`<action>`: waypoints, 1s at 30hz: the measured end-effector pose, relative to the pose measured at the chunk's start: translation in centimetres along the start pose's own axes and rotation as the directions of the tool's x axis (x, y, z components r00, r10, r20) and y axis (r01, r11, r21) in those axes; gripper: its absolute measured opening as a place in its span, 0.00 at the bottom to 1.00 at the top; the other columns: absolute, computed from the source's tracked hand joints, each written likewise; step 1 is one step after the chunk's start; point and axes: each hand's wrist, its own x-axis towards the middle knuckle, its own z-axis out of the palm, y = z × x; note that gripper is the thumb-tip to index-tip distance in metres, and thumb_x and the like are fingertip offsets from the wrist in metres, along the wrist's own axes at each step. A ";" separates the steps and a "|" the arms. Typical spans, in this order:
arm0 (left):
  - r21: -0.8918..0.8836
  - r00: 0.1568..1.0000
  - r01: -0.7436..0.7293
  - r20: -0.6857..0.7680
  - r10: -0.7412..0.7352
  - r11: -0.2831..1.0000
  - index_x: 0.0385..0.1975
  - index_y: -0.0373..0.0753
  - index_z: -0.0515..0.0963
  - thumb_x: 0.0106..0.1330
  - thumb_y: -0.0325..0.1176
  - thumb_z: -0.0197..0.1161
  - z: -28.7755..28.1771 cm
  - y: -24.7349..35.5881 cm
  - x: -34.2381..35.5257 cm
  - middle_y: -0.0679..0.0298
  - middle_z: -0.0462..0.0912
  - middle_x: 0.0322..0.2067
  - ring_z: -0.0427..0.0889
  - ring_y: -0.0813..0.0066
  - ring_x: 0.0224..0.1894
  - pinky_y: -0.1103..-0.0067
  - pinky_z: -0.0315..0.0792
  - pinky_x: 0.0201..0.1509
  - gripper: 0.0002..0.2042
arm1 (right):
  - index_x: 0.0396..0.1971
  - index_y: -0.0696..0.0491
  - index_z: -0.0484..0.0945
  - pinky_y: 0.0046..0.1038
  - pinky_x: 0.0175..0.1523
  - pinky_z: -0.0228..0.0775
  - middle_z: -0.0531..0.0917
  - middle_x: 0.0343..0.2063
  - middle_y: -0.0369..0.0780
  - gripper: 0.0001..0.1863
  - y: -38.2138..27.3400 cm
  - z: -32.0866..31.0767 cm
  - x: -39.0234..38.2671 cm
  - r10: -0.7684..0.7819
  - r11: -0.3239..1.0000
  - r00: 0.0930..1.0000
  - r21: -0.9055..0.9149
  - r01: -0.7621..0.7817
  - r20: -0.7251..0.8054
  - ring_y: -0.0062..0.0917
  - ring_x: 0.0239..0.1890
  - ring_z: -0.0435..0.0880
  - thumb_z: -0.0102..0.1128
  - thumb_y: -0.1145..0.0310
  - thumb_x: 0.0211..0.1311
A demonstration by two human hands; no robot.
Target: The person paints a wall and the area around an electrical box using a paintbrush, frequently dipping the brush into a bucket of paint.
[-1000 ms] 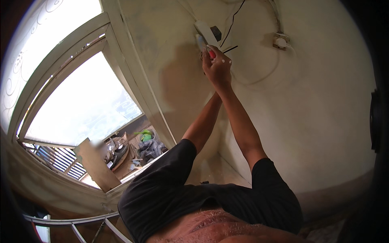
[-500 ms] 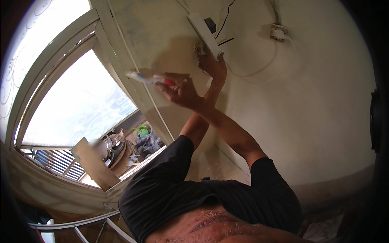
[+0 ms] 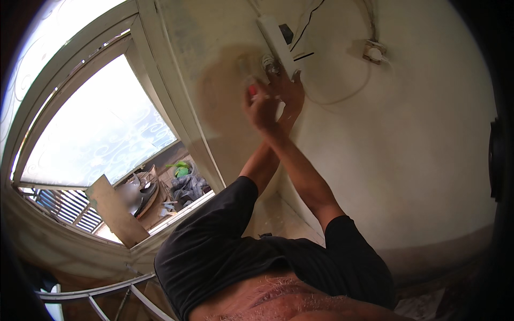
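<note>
My left hand [image 3: 289, 92] is raised to the wall, with its fingers and thumb around the lower end of a long white power strip [image 3: 274, 41]. A small loop of pale cable [image 3: 268, 62] sits beside those fingers. Crossing over my left forearm, my right hand [image 3: 261, 111] is closed on a paintbrush [image 3: 252, 90] with a red part on its handle. Motion blurs the brush's pale tip, which points up at the wall just left of the strip.
A black plug-in block [image 3: 286, 33] and thin cables hang by the strip. Farther right, a wall socket [image 3: 374, 52] holds a white plug. At left stands a window frame [image 3: 151, 69], with clutter beyond it. A metal rail [image 3: 110, 288] curves across the lower left.
My right hand has swung the paintbrush rightward and upward, from near the window frame to the wall by the power strip. My left hand stays at the strip; the whole view has shifted slightly.
</note>
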 end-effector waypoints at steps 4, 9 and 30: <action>-0.013 0.999 0.028 0.017 -0.028 1.000 0.68 0.38 0.62 0.58 0.41 0.72 -0.5 -1.2 0.2 0.42 0.62 0.59 0.69 0.43 0.58 0.61 0.65 0.56 0.39 | 0.40 0.61 0.83 0.31 0.36 0.79 0.86 0.31 0.48 0.11 -6.4 -0.4 -1.2 -0.067 0.942 0.993 0.336 0.029 0.102 0.39 0.31 0.87 0.65 0.70 0.62; -0.104 0.998 0.049 0.031 -0.046 0.993 0.69 0.37 0.61 0.58 0.40 0.72 -0.3 -0.6 0.2 0.40 0.64 0.57 0.70 0.42 0.57 0.56 0.66 0.56 0.39 | 0.41 0.58 0.83 0.30 0.36 0.79 0.87 0.32 0.46 0.12 -6.6 -2.0 -1.2 0.008 0.771 0.978 0.622 -0.137 0.206 0.31 0.31 0.88 0.66 0.67 0.61; -0.048 0.996 0.091 0.004 -0.091 0.995 0.68 0.37 0.62 0.57 0.39 0.71 -1.8 1.3 -1.0 0.40 0.66 0.57 0.73 0.40 0.55 0.52 0.68 0.57 0.38 | 0.41 0.60 0.82 0.28 0.35 0.80 0.87 0.30 0.47 0.12 -3.6 -6.3 -0.1 0.040 0.884 0.999 0.465 -0.041 0.012 0.34 0.30 0.88 0.67 0.70 0.60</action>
